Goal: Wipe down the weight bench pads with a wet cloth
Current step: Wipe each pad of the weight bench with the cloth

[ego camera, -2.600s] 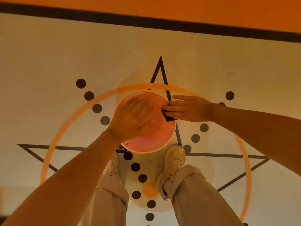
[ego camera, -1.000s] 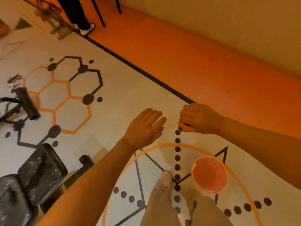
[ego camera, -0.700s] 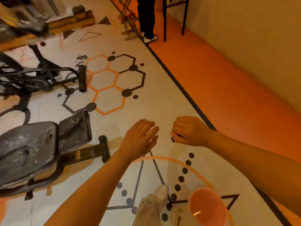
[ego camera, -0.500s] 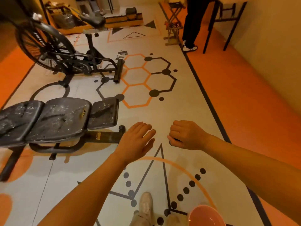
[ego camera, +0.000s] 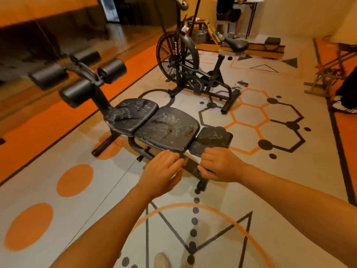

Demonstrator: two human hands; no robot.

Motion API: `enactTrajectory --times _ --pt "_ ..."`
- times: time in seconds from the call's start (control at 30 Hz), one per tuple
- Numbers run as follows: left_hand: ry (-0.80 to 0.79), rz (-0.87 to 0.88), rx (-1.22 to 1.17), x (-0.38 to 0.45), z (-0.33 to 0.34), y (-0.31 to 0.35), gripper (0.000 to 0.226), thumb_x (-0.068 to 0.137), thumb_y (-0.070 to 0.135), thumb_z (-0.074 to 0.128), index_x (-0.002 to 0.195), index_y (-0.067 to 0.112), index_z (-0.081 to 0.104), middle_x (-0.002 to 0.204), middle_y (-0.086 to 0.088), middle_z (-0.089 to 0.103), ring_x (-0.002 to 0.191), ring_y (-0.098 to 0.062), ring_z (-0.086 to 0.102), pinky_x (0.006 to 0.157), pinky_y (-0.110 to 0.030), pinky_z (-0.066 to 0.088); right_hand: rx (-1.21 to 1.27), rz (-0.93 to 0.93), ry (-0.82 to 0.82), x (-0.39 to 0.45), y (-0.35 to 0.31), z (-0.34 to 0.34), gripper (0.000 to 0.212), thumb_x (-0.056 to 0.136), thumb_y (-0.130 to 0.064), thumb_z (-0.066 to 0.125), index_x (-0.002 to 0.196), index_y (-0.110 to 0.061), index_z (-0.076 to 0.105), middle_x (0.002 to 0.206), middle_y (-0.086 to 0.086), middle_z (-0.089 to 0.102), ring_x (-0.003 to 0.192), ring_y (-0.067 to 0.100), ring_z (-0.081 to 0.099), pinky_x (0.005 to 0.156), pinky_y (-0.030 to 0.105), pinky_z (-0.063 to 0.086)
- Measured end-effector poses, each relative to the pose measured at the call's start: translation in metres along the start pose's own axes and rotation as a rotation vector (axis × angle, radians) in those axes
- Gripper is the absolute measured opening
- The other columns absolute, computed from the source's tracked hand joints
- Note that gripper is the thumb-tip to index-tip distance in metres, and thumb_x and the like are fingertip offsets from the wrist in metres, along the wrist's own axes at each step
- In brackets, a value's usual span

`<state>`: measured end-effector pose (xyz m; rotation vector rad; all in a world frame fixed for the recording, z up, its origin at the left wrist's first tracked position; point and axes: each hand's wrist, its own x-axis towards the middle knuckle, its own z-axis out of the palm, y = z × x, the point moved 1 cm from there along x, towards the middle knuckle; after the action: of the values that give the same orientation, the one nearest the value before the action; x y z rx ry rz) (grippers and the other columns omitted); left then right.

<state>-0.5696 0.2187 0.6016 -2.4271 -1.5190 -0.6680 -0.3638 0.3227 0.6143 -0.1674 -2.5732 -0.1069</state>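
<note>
The pink bowl has dropped out of view and the black cracked-vinyl weight bench point(ego camera: 168, 128) now fills mid-frame. At lower centre, the left hand point(ego camera: 162, 173) spreads flat, empty; the right hand point(ego camera: 219, 167) fists around a dark cloth point(ego camera: 208, 170). Beyond stands a black air bike point(ego camera: 185, 62), upper centre.

My arms are bare from the elbows to the wrists: no sleeves reach into view. I wear no watch, band or bracelet on either wrist. My left hand point(ego camera: 161, 172) has no glove and no ring that I can see, and my right hand point(ego camera: 219, 164) is the same. At the bottom edge the rounded toe of my pale shoe point(ego camera: 162, 261) shows; the picture is too soft there for its details.
</note>
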Motion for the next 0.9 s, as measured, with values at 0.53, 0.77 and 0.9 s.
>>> enactTrajectory --times 0.53,0.77,0.9 --pt "0.05 -0.17 0.079 -0.055 -0.039 -0.243 0.023 0.092 0.024 0.057 0.106 0.01 0.067 0.106 -0.008 0.064 0.093 -0.023 0.058 0.085 -0.028 0.043 0.074 -0.351 -0.035 0.245 0.047 0.158 0.024 0.09 -0.018 0.059 0.066 -0.012 0.06 0.063 0.003 0.052 0.059 0.019 0.045 0.055 0.027 0.034" --pt "0.067 -0.22 0.094 -0.03 -0.014 -0.344 0.019 0.09 0.021 0.06 0.102 0.006 0.064 0.103 -0.011 0.062 0.091 -0.028 0.057 0.086 -0.037 0.047 0.104 -0.325 -0.005 0.313 0.123 0.238 0.032 0.094 -0.018 0.054 0.062 -0.012 0.055 0.062 0.002 0.048 0.061 0.018 0.039 0.056 0.029 0.032" --pt "0.019 -0.337 0.101 -0.01 0.007 -0.415 0.024 0.092 0.023 0.056 0.108 0.007 0.065 0.108 -0.01 0.062 0.096 -0.028 0.058 0.087 -0.036 0.046 0.145 -0.318 0.015 0.356 0.181 0.295 0.035 0.094 -0.018 0.053 0.06 -0.012 0.053 0.059 0.002 0.047 0.059 0.019 0.039 0.053 0.031 0.035"
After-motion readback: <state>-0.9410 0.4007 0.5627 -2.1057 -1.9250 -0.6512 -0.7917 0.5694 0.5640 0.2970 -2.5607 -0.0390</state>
